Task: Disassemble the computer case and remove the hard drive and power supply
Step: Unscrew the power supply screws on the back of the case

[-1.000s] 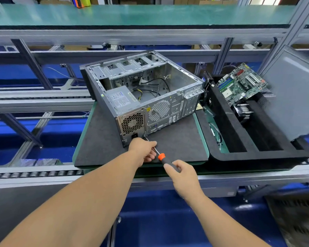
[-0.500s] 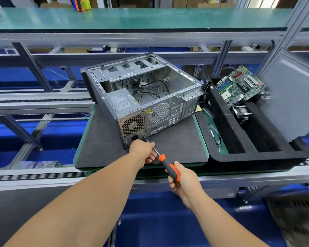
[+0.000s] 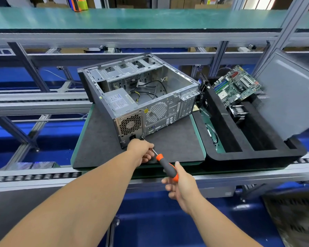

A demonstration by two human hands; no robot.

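Head view | right hand (image 3: 183, 184) grips screwdriver (image 3: 166, 166) | left hand (image 3: 141, 151) fingers pinch shaft — case (image 3: 141, 97) rear edge

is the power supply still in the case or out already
Still in. The power supply sits in the near corner of the open computer case, its fan grille flush with the rear panel.

screwdriver (image 3: 165, 166) tip: hidden behind left hand (image 3: 141, 149) | power supply (image 3: 120, 104) label: unreadable
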